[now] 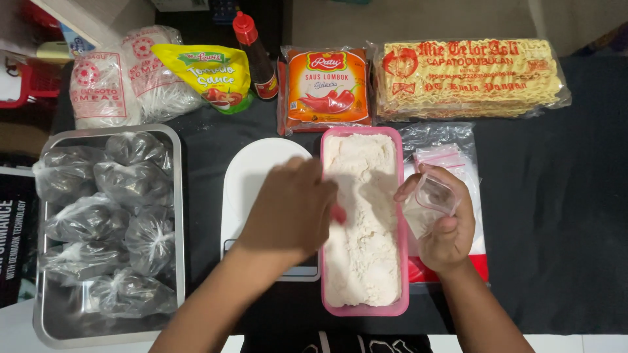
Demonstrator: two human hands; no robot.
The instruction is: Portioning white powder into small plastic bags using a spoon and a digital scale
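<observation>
Pink plastic forms the long container [400, 222] at the middle of the black worktop [556, 216], filled with pale powder [363, 235]; its left wall touches a white scale [252, 176] and its right wall lies just beside a stack of small clear bags [451, 147]. A steel tray [178, 216] of knotted dark bags stands near the worktop's left edge, and along the far edge lie white noodle packs [101, 88], a yellow sauce pouch [209, 72], a red-capped bottle [255, 52], an orange sauce packet [327, 88] and a block of yellow noodles [468, 78]. Open room shows only at the right, where the black cloth lies bare. Left hand [291, 209] reaches over the scale into the powder, fingers curled around something small and red, largely hidden. Right hand [445, 225] hovers just right of the container, palm up, pinching a small clear bag [428, 206] with its mouth open.
</observation>
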